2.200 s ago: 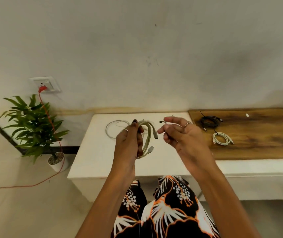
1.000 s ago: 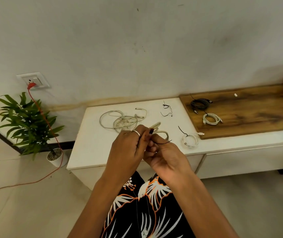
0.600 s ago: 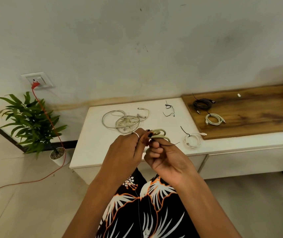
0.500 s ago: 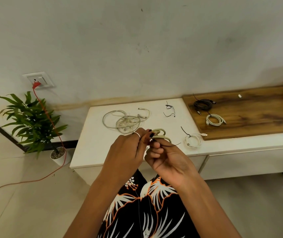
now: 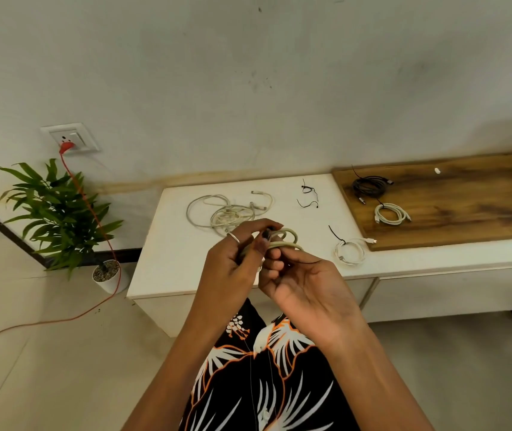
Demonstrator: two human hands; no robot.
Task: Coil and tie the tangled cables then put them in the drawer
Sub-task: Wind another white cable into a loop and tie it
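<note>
The beige coiled cable (image 5: 284, 239) sits between both hands, held up just in front of the near edge of the white cabinet top (image 5: 171, 269). The left hand (image 5: 233, 262) has its fingers curled round the coil's left side, pinching the loops together; the right hand (image 5: 304, 284) curls its fingers under the coil and pinches a thin black tie (image 5: 306, 262) that pokes out to the right.

This cable looks light, rubbery and fairly springy (the loops seem to want to fan open), so the hold belongs where the loops cross, squeezed flat while the tie goes round. The tie looks wiry and thin, easy to drop, best pinched near its ends.

On the cabinet top behind the hands lies a loose tangle of pale cables (image 5: 226, 213), smooth and limp-looking. To the right of the hands rests a small white coiled cable (image 5: 349, 251) with a black tie on it, and farther back two spare black ties (image 5: 307, 197). On the wooden board (image 5: 466, 206) lie a black coil (image 5: 369, 186) and a white coil (image 5: 390, 214), both apparently tied. No drawer is open.
</note>
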